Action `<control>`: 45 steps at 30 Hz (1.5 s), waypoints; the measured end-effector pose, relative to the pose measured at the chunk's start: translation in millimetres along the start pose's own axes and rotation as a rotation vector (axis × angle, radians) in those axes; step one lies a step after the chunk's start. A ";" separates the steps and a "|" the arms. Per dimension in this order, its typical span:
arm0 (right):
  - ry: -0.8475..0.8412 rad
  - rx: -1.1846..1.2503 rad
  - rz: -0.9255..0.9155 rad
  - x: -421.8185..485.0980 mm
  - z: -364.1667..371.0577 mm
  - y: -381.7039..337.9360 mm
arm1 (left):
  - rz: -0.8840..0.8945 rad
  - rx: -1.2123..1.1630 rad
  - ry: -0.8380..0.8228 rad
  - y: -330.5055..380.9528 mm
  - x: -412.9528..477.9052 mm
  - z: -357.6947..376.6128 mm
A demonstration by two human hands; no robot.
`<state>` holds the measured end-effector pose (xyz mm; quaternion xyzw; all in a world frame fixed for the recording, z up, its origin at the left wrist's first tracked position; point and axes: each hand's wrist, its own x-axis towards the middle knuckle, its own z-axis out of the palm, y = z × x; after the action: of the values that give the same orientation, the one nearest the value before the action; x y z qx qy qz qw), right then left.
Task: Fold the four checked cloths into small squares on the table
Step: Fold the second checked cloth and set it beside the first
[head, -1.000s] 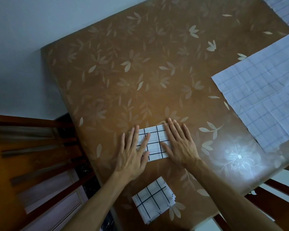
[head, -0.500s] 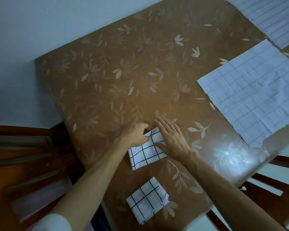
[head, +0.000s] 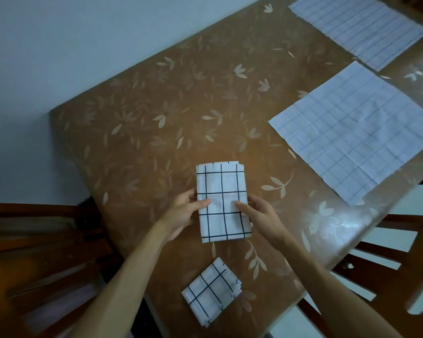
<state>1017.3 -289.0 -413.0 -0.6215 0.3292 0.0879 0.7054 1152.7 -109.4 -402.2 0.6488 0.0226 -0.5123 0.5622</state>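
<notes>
In the head view, a white cloth with black checks (head: 221, 201), folded into an upright rectangle, sits in the centre of the frame over a brown glossy table with a pale leaf pattern (head: 156, 106). Its long sides run up the picture and its folded layers show along the top edge. Whether its lower part rests on the table or is lifted slightly cannot be told.

The left hand (head: 181, 215) grips the rectangle's left edge about halfway down. Its thumb lies flat on top of the fabric and its fingers curl at the edge, so it pinches the cloth. The right hand (head: 261, 215) pinches the right edge at the same height, thumb on top pointing inward, with its fingers bent beside and under the edge. The two thumbs stay apart.

Below this, near the bottom edge of the table, a small folded square of checked cloth (head: 211, 290) lies turned like a diamond, apart from both hands.

At the right of the frame a large unfolded pale checked cloth (head: 354, 132) lies flat with creases, reaching the table's edge. A second unfolded pale checked cloth (head: 357, 28) lies in the upper right corner.

A dark wooden chair (head: 34, 252) stands at the lower left, and another wooden chair (head: 388, 276) at the lower right. A pale grey-blue wall (head: 59, 45) fills the upper left.
</notes>
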 end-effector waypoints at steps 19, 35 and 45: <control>-0.006 0.248 0.065 -12.4 -18.2 4.9 | 0.168 0.089 0.060 -13.1 -35.5 -6.3; 0.041 -0.228 0.089 -0.9 -15.1 12.2 | 0.197 0.328 0.248 -54.3 -8.9 10.2; 0.251 -0.778 -0.127 24.0 13.5 26.9 | 0.487 1.239 0.568 -92.1 6.0 29.8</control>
<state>1026.2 -277.6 -448.6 -0.8668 0.3160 0.0853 0.3763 1080.7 -101.3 -466.8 0.9430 -0.2721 -0.1029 0.1620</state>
